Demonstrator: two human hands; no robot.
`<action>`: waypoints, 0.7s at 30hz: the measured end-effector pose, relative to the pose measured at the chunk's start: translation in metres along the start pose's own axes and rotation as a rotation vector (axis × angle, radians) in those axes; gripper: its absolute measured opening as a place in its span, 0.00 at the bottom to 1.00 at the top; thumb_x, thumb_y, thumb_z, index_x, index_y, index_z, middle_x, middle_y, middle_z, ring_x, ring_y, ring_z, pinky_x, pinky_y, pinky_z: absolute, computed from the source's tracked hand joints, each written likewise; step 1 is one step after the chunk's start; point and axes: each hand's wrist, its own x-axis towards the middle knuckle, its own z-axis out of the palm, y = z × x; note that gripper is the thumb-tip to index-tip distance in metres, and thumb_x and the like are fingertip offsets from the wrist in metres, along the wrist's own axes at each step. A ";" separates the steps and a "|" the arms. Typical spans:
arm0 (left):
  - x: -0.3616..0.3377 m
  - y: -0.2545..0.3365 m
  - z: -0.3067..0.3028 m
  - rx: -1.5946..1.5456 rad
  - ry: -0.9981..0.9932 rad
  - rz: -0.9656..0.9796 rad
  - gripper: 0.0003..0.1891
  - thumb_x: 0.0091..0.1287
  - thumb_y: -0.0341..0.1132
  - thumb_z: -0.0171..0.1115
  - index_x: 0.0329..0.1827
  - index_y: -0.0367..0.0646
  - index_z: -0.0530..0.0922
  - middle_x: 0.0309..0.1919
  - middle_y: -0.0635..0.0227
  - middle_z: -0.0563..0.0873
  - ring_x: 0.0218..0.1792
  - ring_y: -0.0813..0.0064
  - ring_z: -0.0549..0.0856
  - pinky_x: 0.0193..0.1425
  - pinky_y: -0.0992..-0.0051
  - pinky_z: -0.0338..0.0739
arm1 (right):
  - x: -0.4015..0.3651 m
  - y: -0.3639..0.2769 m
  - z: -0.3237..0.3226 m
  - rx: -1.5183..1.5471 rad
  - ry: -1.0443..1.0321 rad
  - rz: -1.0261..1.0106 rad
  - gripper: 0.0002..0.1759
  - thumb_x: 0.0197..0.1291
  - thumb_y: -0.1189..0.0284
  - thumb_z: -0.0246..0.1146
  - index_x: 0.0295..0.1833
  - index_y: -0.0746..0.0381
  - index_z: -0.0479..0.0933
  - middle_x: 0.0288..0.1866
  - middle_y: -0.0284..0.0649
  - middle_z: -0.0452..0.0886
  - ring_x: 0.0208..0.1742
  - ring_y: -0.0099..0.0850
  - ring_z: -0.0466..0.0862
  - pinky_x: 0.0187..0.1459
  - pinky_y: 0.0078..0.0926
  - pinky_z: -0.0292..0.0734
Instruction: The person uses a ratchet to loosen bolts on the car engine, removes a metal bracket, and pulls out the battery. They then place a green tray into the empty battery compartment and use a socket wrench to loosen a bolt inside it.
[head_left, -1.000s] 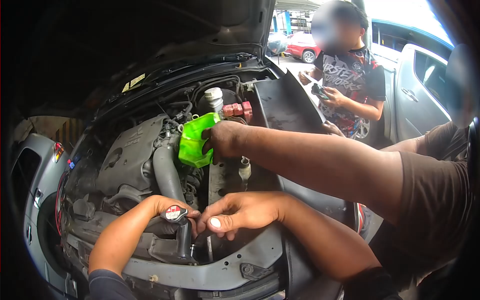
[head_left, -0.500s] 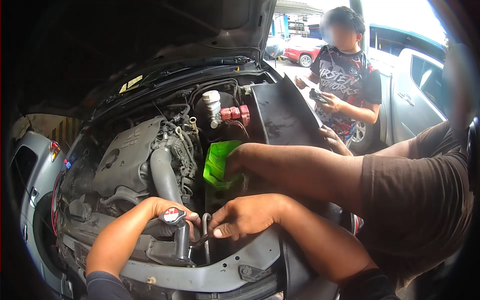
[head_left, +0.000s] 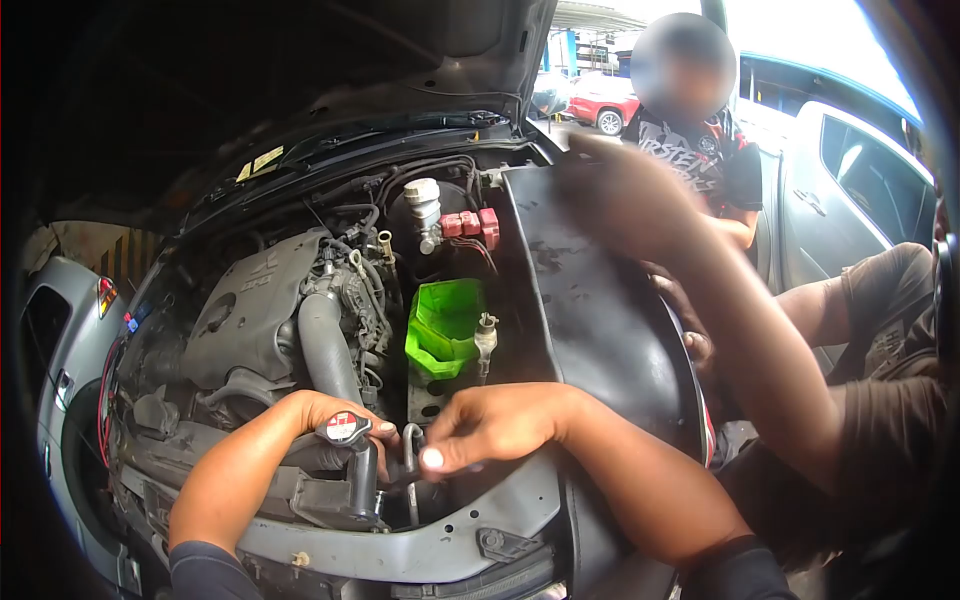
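Observation:
My left hand reaches over the front of the engine bay, behind the radiator cap; its fingers are mostly hidden beside the filler neck. To its right, my right hand is bent with thumb and fingers close together at a dark piece beside the bent metal rod. What the fingers grip is too hidden to name. Beyond my right hand sit a bright green cut plastic container and a pale fitting.
An engine cover and a grey intake pipe lie left. A black fender cover drapes the right side. A co-worker's blurred arm crosses above it. Another person stands behind. The raised hood hangs overhead.
The co-worker's hand has left the green container and moved up and right over the fender cover, uncovering the pale fitting. My right hand has shifted slightly; my left hand stays nearly still.

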 end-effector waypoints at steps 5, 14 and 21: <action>-0.001 0.006 0.004 -0.172 -0.052 0.013 0.40 0.78 0.61 0.44 0.72 0.26 0.62 0.55 0.49 0.87 0.59 0.60 0.84 0.68 0.63 0.74 | -0.010 -0.018 0.008 -0.206 0.095 0.109 0.33 0.69 0.43 0.60 0.48 0.67 0.84 0.39 0.45 0.85 0.44 0.37 0.84 0.49 0.36 0.77; -0.004 0.016 0.012 -0.162 0.070 -0.010 0.34 0.81 0.53 0.45 0.68 0.23 0.68 0.49 0.54 0.90 0.51 0.64 0.88 0.60 0.66 0.81 | 0.002 -0.006 0.007 -0.337 0.220 0.128 0.18 0.61 0.64 0.71 0.52 0.63 0.81 0.37 0.41 0.85 0.40 0.34 0.84 0.46 0.34 0.79; -0.008 0.018 0.016 -0.275 0.098 -0.053 0.41 0.78 0.59 0.45 0.73 0.24 0.60 0.51 0.41 0.86 0.54 0.54 0.87 0.60 0.62 0.82 | 0.016 0.002 0.027 -0.698 0.200 0.260 0.17 0.59 0.69 0.65 0.54 0.57 0.84 0.41 0.49 0.88 0.47 0.49 0.86 0.52 0.45 0.81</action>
